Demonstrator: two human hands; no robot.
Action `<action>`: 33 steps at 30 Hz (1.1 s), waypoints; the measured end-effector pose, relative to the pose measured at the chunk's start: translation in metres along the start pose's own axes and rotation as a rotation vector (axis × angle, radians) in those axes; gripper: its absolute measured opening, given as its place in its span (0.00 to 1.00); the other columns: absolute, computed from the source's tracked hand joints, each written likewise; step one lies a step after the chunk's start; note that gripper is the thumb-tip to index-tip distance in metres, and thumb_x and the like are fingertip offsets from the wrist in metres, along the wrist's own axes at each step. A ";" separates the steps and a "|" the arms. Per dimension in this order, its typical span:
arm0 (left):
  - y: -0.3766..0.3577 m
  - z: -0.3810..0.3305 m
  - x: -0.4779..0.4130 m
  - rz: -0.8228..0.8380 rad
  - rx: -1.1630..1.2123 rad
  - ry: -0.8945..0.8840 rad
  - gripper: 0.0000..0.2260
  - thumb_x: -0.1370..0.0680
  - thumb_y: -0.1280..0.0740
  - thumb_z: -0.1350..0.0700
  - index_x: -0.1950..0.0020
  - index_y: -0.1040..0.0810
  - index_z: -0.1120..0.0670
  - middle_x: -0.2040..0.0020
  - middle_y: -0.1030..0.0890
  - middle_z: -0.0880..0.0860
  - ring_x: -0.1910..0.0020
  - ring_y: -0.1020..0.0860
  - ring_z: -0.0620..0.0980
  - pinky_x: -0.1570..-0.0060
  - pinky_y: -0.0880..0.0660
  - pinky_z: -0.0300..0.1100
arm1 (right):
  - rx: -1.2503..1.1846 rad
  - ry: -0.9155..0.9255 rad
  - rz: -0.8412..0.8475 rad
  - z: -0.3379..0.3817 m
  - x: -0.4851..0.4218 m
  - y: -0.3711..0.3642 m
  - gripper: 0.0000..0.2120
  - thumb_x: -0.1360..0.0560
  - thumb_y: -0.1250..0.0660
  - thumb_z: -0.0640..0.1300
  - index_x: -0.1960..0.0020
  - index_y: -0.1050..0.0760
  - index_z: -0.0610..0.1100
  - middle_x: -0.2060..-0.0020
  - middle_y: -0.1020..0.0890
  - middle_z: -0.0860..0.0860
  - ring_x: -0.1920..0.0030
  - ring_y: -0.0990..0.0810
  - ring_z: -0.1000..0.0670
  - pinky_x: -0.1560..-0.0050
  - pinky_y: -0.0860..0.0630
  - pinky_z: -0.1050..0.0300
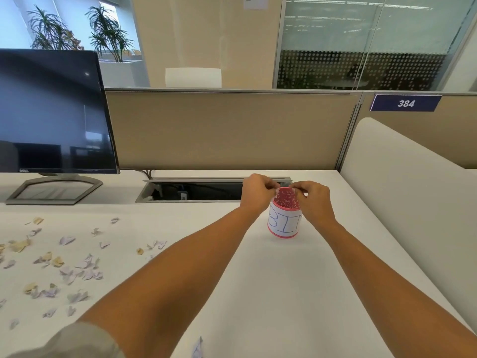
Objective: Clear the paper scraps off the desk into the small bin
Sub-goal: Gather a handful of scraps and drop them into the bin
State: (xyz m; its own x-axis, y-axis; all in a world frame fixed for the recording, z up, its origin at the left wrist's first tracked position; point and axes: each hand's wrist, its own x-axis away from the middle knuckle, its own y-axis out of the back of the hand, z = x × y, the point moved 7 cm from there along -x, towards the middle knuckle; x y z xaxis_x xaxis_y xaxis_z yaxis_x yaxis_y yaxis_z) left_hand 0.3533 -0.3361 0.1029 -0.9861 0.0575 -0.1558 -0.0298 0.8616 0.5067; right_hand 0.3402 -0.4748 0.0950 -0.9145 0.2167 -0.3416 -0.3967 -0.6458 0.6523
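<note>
The small bin (283,224) is a red-rimmed cup with a white label reading "BIN". It stands upright on the white desk (296,280), right of centre. My left hand (256,193) and my right hand (313,202) meet over its opening. Both have curled fingers that pinch the far rim, one from each side. I cannot tell whether any scrap is between the fingertips. Several lilac and yellow paper scraps (77,267) lie scattered over the left part of the desk. One more scrap (198,348) lies at the near edge.
A black monitor (51,112) on a grey stand occupies the back left. An open cable tray (196,192) is sunk into the desk just behind the bin. A beige partition closes off the back, and a white side panel (413,202) borders the right.
</note>
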 end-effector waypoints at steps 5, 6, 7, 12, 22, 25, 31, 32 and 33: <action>-0.022 -0.015 -0.013 0.104 -0.045 0.018 0.11 0.23 0.35 0.63 0.42 0.22 0.63 0.41 0.21 0.62 0.40 0.24 0.58 0.39 0.25 0.49 | -0.045 -0.023 -0.039 -0.004 0.000 0.005 0.12 0.23 0.39 0.37 0.43 0.22 0.37 0.44 0.19 0.40 0.42 0.22 0.42 0.40 0.26 0.53; -0.025 -0.015 -0.016 0.117 -0.046 0.028 0.12 0.23 0.37 0.63 0.40 0.23 0.63 0.39 0.22 0.62 0.39 0.24 0.59 0.38 0.26 0.51 | -0.049 -0.028 -0.040 -0.005 0.001 0.005 0.12 0.23 0.38 0.37 0.42 0.22 0.37 0.44 0.19 0.40 0.43 0.22 0.42 0.39 0.27 0.52; -0.027 -0.016 -0.018 0.124 -0.045 0.039 0.13 0.22 0.39 0.63 0.37 0.25 0.62 0.37 0.24 0.62 0.38 0.25 0.60 0.38 0.26 0.52 | -0.055 -0.032 -0.039 -0.006 0.001 0.005 0.12 0.23 0.38 0.37 0.42 0.22 0.37 0.45 0.19 0.40 0.43 0.21 0.42 0.39 0.27 0.52; -0.030 -0.013 -0.023 0.164 0.038 0.097 0.16 0.20 0.42 0.61 0.32 0.31 0.58 0.32 0.30 0.60 0.36 0.28 0.61 0.37 0.27 0.53 | -0.060 -0.020 -0.054 -0.008 0.004 0.007 0.12 0.23 0.38 0.37 0.43 0.22 0.37 0.45 0.18 0.40 0.44 0.21 0.43 0.39 0.26 0.53; -0.031 -0.018 -0.013 0.233 0.102 0.084 0.16 0.20 0.42 0.60 0.32 0.32 0.56 0.32 0.29 0.59 0.33 0.30 0.60 0.36 0.28 0.54 | -0.067 -0.007 -0.094 -0.008 0.011 0.017 0.11 0.23 0.38 0.36 0.44 0.21 0.36 0.47 0.18 0.40 0.46 0.20 0.43 0.41 0.27 0.55; -0.022 -0.019 -0.006 0.218 0.067 0.051 0.13 0.21 0.41 0.63 0.36 0.28 0.59 0.35 0.27 0.60 0.36 0.27 0.59 0.39 0.26 0.52 | -0.089 -0.009 -0.108 -0.010 0.020 0.018 0.11 0.24 0.37 0.36 0.45 0.21 0.36 0.48 0.17 0.40 0.47 0.20 0.43 0.45 0.28 0.59; -0.002 -0.010 0.032 0.259 0.039 0.008 0.11 0.22 0.39 0.65 0.41 0.24 0.64 0.41 0.22 0.61 0.43 0.22 0.57 0.47 0.24 0.45 | -0.164 -0.034 -0.144 -0.002 0.056 0.018 0.11 0.25 0.35 0.36 0.44 0.21 0.35 0.48 0.17 0.40 0.48 0.20 0.43 0.48 0.29 0.62; 0.002 -0.003 0.040 0.261 0.033 0.014 0.11 0.22 0.39 0.65 0.41 0.24 0.64 0.41 0.21 0.61 0.47 0.21 0.55 0.49 0.24 0.43 | -0.171 -0.040 -0.124 -0.001 0.065 0.014 0.11 0.25 0.35 0.36 0.45 0.21 0.35 0.47 0.18 0.40 0.47 0.20 0.42 0.48 0.28 0.62; 0.007 0.005 0.049 0.260 0.023 0.025 0.11 0.22 0.38 0.64 0.42 0.24 0.63 0.42 0.21 0.60 0.50 0.21 0.53 0.51 0.24 0.42 | -0.184 -0.043 -0.096 0.001 0.075 0.010 0.10 0.25 0.35 0.36 0.45 0.21 0.35 0.47 0.18 0.40 0.47 0.20 0.42 0.48 0.27 0.61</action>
State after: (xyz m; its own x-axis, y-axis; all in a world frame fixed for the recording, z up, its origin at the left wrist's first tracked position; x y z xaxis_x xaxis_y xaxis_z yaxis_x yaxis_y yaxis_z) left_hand 0.3058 -0.3244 0.0944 -0.9639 0.2662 -0.0019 0.2284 0.8306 0.5079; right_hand 0.2675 -0.4648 0.0765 -0.8775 0.3123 -0.3640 -0.4644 -0.7426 0.4825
